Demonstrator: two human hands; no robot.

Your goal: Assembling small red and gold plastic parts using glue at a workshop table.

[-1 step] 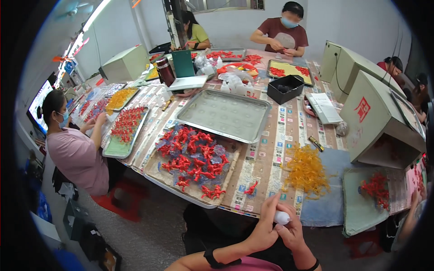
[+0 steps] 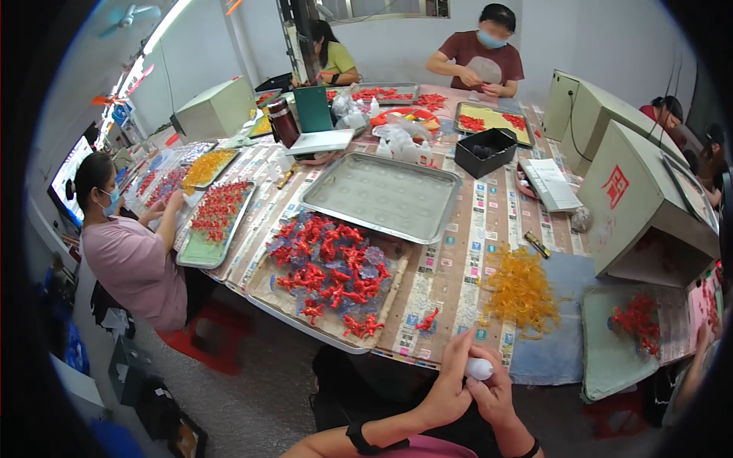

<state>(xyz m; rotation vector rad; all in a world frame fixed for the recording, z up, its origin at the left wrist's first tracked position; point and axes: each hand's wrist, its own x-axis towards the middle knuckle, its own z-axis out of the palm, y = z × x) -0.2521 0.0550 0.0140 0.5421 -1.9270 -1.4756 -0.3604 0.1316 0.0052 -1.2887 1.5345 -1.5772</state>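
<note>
At the table's near edge, my left hand [image 2: 445, 391] and my right hand [image 2: 496, 397] are closed together round a small white squeeze bottle [image 2: 479, 369]. Its rounded white end shows between my fingers; the rest is hidden. Just beyond my hands lies a single red figure [image 2: 427, 320] with a bit of clear plastic. A heap of translucent yellow-orange plastic pieces [image 2: 522, 291] rests ahead and to the right. To the left, a board [image 2: 263, 278] carries many red figures [image 2: 334, 292] mixed with clear purplish pieces.
A metal tray [image 2: 382, 198] stands behind the board. A beige box-like hood [image 2: 637, 206] and a green tray [image 2: 607, 347] are at the right. A black bin [image 2: 485, 151] sits farther back. A person in pink [image 2: 134, 267] works at the left; others sit around the table.
</note>
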